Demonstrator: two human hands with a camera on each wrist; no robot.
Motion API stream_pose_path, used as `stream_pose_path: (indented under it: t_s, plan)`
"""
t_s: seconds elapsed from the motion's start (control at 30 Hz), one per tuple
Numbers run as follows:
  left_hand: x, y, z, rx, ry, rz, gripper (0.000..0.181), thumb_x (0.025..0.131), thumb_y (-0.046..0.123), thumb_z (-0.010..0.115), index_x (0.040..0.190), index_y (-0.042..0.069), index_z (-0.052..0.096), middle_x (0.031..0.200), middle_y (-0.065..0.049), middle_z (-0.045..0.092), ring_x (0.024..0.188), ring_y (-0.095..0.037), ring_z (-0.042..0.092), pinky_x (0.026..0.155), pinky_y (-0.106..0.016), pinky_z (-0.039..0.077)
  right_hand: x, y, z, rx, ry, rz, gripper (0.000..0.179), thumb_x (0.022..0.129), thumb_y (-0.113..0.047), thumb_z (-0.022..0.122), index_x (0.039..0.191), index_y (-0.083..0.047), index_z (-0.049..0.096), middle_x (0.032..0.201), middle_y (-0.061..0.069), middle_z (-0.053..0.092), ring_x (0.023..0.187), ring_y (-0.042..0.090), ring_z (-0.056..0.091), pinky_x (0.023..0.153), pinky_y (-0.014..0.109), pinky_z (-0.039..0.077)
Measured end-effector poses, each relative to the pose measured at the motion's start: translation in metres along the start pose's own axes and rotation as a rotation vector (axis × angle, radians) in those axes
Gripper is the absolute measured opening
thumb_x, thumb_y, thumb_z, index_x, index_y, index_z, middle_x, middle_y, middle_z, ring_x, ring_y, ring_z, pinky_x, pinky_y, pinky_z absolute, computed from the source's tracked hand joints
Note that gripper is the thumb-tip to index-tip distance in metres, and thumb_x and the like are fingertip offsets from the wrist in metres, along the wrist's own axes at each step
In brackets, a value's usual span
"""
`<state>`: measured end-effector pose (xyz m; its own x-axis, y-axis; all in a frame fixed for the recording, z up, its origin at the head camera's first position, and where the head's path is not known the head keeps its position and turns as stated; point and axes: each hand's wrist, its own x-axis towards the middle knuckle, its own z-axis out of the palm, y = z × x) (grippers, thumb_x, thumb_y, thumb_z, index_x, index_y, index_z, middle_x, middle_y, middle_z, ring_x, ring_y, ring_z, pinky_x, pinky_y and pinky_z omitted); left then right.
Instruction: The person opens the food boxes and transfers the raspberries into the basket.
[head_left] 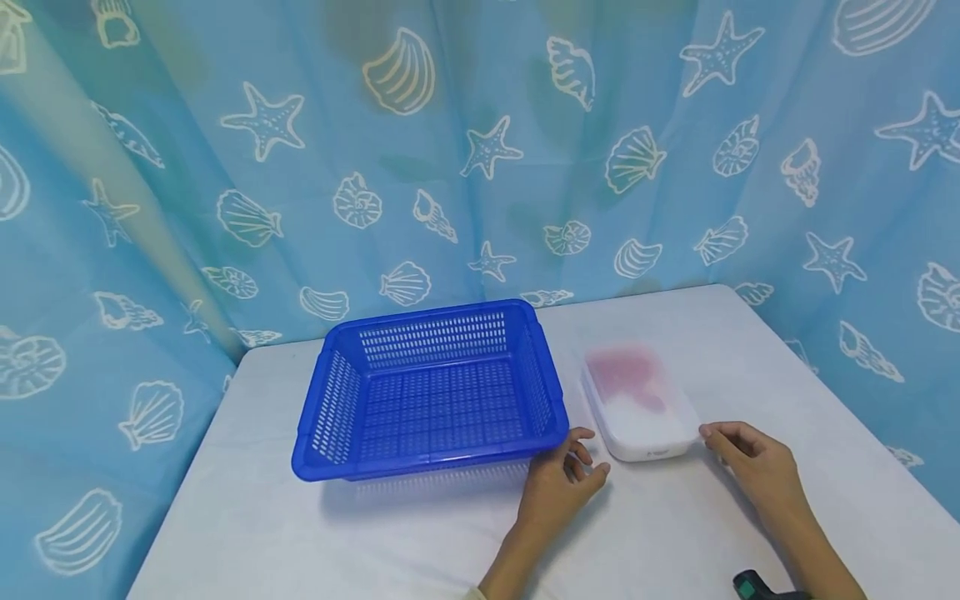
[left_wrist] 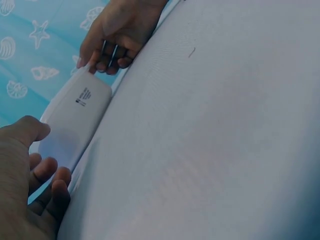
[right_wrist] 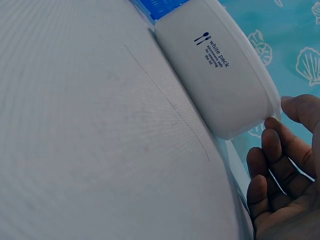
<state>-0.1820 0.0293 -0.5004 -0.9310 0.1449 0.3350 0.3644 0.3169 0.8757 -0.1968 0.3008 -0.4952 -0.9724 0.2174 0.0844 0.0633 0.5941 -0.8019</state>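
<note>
A white plastic food container (head_left: pixel 647 408) with a translucent lid sits on the table, something reddish showing through its far part. Dark "white pack" printing marks its near side in the right wrist view. At the near right corner my right hand (head_left: pixel 757 467) pinches the lid's rim between thumb and index finger (right_wrist: pixel 287 142); the other fingers curl loosely below. My left hand (head_left: pixel 558 483) is left of the container, fingers loosely bent and apart from it, with nothing held. It lies beside the near right corner of a blue plastic basket (head_left: pixel 431 458); whether it touches the basket I cannot tell.
The slotted basket stands left of the container on a white-covered table (head_left: pixel 420 550). A blue curtain (head_left: pixel 450 167) with shells and starfish hangs behind and along both sides. A black device (head_left: pixel 753 586) shows by my right forearm at the bottom edge.
</note>
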Motion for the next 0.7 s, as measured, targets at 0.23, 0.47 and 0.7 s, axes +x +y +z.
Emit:
stream_pose_path:
  t_s: [0.23, 0.47, 0.7]
  plan:
    - [-0.0001, -0.0001, 0.003, 0.041, 0.015, -0.035, 0.042, 0.077, 0.025, 0.074, 0.116, 0.019, 0.058, 0.084, 0.004, 0.058, 0.064, -0.006, 0.055, 0.056, -0.014, 0.043, 0.0018, -0.0016, 0.0001, -0.025, -0.014, 0.046, 0.05, 0.082, -0.058, 0.055, 0.104, -0.014, 0.065, 0.097, -0.001, 0.064, 0.081, 0.003, 0.054, 0.06, 0.015, 0.043]
    - [0.0009, -0.0002, 0.005, 0.088, 0.026, -0.051, 0.043, 0.077, 0.026, 0.074, 0.117, 0.02, 0.058, 0.084, 0.007, 0.058, 0.064, -0.002, 0.054, 0.055, -0.012, 0.041, 0.0025, -0.0057, 0.0036, -0.037, -0.021, 0.11, 0.055, 0.081, -0.062, 0.054, 0.105, -0.013, 0.065, 0.093, 0.001, 0.065, 0.079, 0.009, 0.053, 0.057, 0.016, 0.043]
    - [0.003, -0.0006, 0.006, 0.092, 0.013, -0.041, 0.045, 0.077, 0.026, 0.074, 0.118, 0.019, 0.057, 0.086, 0.006, 0.058, 0.064, -0.002, 0.054, 0.055, -0.012, 0.041, 0.0031, -0.0057, 0.0027, -0.036, -0.021, 0.137, 0.059, 0.08, -0.063, 0.054, 0.107, -0.012, 0.064, 0.092, -0.001, 0.066, 0.077, 0.011, 0.053, 0.055, 0.016, 0.043]
